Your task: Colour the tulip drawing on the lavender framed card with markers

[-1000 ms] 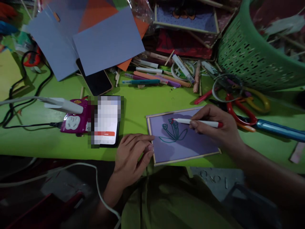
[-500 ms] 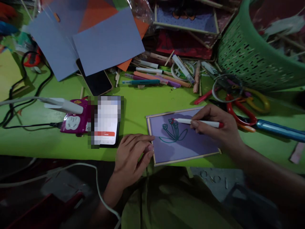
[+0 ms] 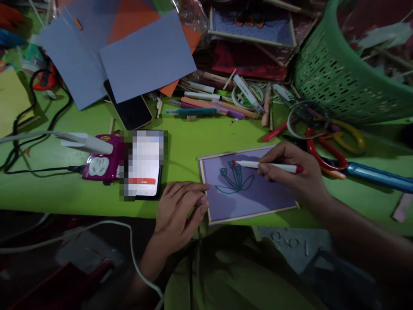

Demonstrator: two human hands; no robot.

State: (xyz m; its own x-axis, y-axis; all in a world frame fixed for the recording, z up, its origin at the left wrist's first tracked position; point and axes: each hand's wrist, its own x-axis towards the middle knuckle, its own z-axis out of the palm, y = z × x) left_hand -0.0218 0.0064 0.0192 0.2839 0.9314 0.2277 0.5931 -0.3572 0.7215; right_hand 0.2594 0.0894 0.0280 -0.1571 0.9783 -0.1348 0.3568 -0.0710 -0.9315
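A purple card edged with thin wooden sticks lies on the green table near its front edge. It bears a drawing of flowers in green outline, with a little red on the upper bloom. My right hand is closed around a white marker with a red end, its tip at that bloom. At the card's left edge, my left hand rests with bent fingers, thumb and fingertips against the stick border.
Left of the card lie a lit phone and a magenta power strip with cables. Behind are loose markers, a dark phone and paper sheets. Scissors and a green basket stand to the right.
Both hands and the card hold nearly the same places. The marker tip stays at the upper bloom, with only a tiny shift at most.
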